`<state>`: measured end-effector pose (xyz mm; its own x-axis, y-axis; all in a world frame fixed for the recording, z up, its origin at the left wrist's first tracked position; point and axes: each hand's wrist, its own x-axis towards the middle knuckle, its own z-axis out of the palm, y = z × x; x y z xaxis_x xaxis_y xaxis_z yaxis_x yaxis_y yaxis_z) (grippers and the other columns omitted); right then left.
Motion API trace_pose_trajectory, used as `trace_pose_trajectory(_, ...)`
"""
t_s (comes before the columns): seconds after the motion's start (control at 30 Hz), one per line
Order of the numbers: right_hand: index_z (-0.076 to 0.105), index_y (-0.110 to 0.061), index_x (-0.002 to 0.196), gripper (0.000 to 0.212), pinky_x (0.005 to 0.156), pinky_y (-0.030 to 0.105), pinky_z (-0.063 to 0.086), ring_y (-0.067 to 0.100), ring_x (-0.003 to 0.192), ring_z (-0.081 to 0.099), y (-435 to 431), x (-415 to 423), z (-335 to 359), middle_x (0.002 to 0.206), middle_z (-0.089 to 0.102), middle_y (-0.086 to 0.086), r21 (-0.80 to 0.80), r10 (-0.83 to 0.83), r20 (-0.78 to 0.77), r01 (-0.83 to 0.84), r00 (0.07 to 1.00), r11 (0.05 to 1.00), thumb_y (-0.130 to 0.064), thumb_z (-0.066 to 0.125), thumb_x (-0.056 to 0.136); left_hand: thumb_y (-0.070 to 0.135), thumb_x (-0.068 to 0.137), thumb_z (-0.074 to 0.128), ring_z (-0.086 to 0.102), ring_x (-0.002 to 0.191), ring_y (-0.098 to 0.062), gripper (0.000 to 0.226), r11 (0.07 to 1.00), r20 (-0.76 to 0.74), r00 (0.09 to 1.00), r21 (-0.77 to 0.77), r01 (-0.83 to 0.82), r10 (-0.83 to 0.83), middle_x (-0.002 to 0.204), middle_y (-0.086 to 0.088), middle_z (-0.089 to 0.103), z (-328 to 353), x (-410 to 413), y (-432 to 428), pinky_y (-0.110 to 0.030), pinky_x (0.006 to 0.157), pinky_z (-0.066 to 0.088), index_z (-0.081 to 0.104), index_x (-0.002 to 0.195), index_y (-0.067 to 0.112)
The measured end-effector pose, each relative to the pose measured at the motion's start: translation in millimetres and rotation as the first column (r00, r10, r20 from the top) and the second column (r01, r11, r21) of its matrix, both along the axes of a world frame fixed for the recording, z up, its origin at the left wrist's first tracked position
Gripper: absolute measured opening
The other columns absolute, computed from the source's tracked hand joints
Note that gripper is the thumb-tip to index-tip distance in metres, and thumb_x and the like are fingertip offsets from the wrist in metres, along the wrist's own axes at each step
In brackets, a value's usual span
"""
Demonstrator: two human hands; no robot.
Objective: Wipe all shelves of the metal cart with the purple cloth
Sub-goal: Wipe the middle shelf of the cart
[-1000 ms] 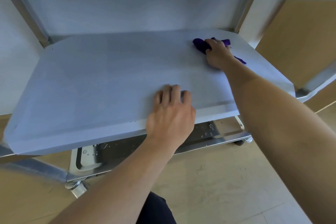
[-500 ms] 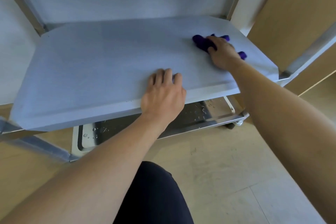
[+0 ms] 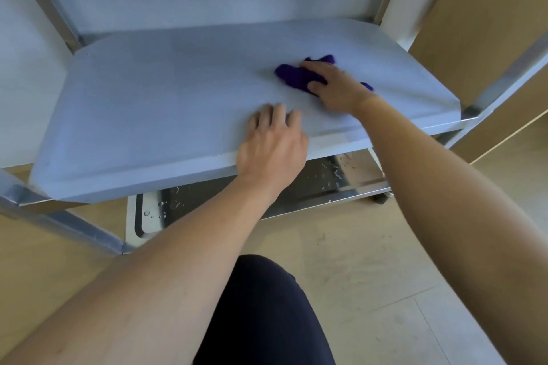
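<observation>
Purple marks the working spot: the right hand (image 3: pixel 335 86) holds the purple cloth (image 3: pixel 292 75) down on the middle shelf (image 3: pixel 163 98), fingers bent over the bunched fabric, which pokes out beyond the fingertips to the left and far side. The left hand (image 3: pixel 272 145) holds nothing; it lies flat with fingers straight on the shelf's front lip, just nearer and a little left of the cloth, apart from it. The cloth sits right of the shelf's centre, about midway between front and back. The shelf's long axis runs left to right across the view, so most of its bare surface lies to the cloth's left, and the right hand is plainly the one to carry it there. A sweep along the front would probably meet the bracing left hand, so that hand may need to shift. Below, the bottom shelf (image 3: pixel 366 184) of the metal cart (image 3: pixel 504 74) shows water droplets (image 3: pixel 335 172) and likely awaits wiping.
</observation>
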<state>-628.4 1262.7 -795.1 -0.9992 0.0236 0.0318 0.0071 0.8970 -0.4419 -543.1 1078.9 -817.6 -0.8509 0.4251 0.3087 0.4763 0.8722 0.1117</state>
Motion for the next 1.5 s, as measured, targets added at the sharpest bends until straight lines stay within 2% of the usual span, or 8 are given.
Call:
trace_pose_trajectory(0.17,0.038,-0.028,0.147,0.046,0.105,0.046,0.035,0.040,0.129,0.043,81,18,0,0.144,0.046,0.013,0.037,-0.383,-0.035,0.384,0.923,0.923,-0.022,0.041,0.101,0.018,0.095,0.025,0.045,0.119,-0.037,0.038,1.000,-0.002,1.000,-0.010,0.012,-0.012,0.125,-0.016,0.051,-4,-1,0,-0.046,0.102,0.033,0.052,0.117,0.003)
trace_pose_trajectory(0.27,0.036,-0.030,0.148,0.048,0.107,0.049,0.035,0.040,0.134,0.036,83,16,-3,0.148,0.042,0.010,0.070,-0.454,-0.032,0.455,0.890,0.888,-0.021,0.039,0.100,0.019,0.095,0.022,0.045,0.121,-0.037,0.040,1.000,0.001,1.000,-0.023,0.003,-0.003,0.125,-0.016,0.050,-4,-2,1,-0.046,0.103,0.033,0.051,0.118,0.003)
trace_pose_trajectory(0.57,0.037,-0.025,0.149,0.047,0.119,0.036,0.020,0.026,0.143,0.030,-18,-11,-6,0.154,0.038,0.002,0.091,0.106,-0.089,-0.097,0.990,0.991,-0.021,0.040,0.102,0.017,0.093,0.027,0.050,0.107,-0.038,0.032,1.000,-0.006,1.000,-0.025,0.017,-0.017,0.113,-0.018,0.053,0,-2,-1,-0.048,0.093,0.037,0.053,0.106,0.004)
trace_pose_trajectory(0.73,0.035,-0.028,0.149,0.047,0.114,0.037,0.026,0.029,0.139,0.035,-1,-9,-6,0.153,0.039,0.004,0.069,0.031,-0.062,-0.026,0.998,0.997,-0.025,0.041,0.102,0.019,0.095,0.032,0.044,0.113,-0.034,0.028,0.999,0.055,0.998,-0.009,0.038,-0.037,0.122,-0.013,0.048,1,-7,2,-0.044,0.097,0.034,0.050,0.112,0.006)
trace_pose_trajectory(0.9,0.036,-0.030,0.148,0.046,0.108,0.040,0.033,0.036,0.132,0.043,50,-15,-5,0.148,0.043,0.009,0.063,-0.195,-0.049,0.198,0.980,0.978,-0.026,0.041,0.102,0.024,0.094,0.036,0.041,0.101,-0.031,0.021,0.999,0.026,0.998,-0.014,0.053,-0.052,0.111,-0.011,0.045,7,-16,7,-0.039,0.077,0.029,0.048,0.104,0.011)
trace_pose_trajectory(1.07,0.035,-0.036,0.147,0.046,0.090,0.035,0.037,0.037,0.124,0.048,84,-44,-5,0.145,0.044,0.012,0.049,-0.324,0.013,0.323,0.946,0.945,-0.029,0.040,0.102,0.023,0.091,0.041,0.038,0.100,-0.031,0.013,1.000,0.053,0.998,0.009,0.015,-0.016,0.108,-0.012,0.040,10,-27,15,-0.038,0.075,0.026,0.043,0.101,0.014)
trace_pose_trajectory(1.27,0.035,-0.031,0.148,0.046,0.108,0.045,0.033,0.038,0.132,0.040,105,-78,-9,0.148,0.042,0.013,0.043,-0.341,-0.012,0.341,0.940,0.939,-0.024,0.040,0.102,0.022,0.091,0.039,0.039,0.115,-0.031,0.023,0.997,0.081,0.996,0.079,0.025,-0.032,0.124,-0.010,0.039,-1,-33,15,-0.044,0.091,0.033,0.046,0.110,0.012)
trace_pose_trajectory(1.5,0.036,-0.031,0.147,0.046,0.108,0.046,0.034,0.037,0.132,0.039,116,-108,-9,0.147,0.044,0.010,0.060,-0.311,-0.045,0.314,0.949,0.948,-0.029,0.040,0.101,0.023,0.090,0.033,0.042,0.113,-0.032,0.029,0.999,0.050,0.998,0.019,0.040,-0.041,0.124,-0.009,0.044,-2,-33,14,-0.044,0.092,0.032,0.048,0.113,0.013)
